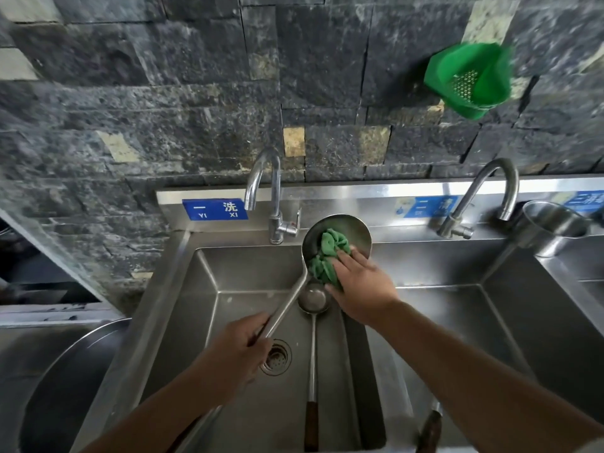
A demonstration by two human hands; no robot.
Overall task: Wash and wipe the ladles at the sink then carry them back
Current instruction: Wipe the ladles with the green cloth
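A large steel ladle (356,231) is held tilted over the left sink basin (209,308), its bowl up near the faucet. My left hand (237,348) grips its long handle above the drain. My right hand (361,287) presses a crumpled green cloth (327,256) into the ladle's bowl, fingers curled on the cloth. A second, smaller ladle (313,300) lies in the basin with its bowl under my right hand and its dark wooden grip toward me. Another wooden handle (431,429) pokes up at the basin's right front edge.
A faucet (274,197) stands behind the left basin, another faucet (490,194) behind the right basin (490,322). A steel pot (552,227) sits at far right. A green plastic strainer (470,80) hangs on the stone wall. A big steel pan (58,380) lies at the left.
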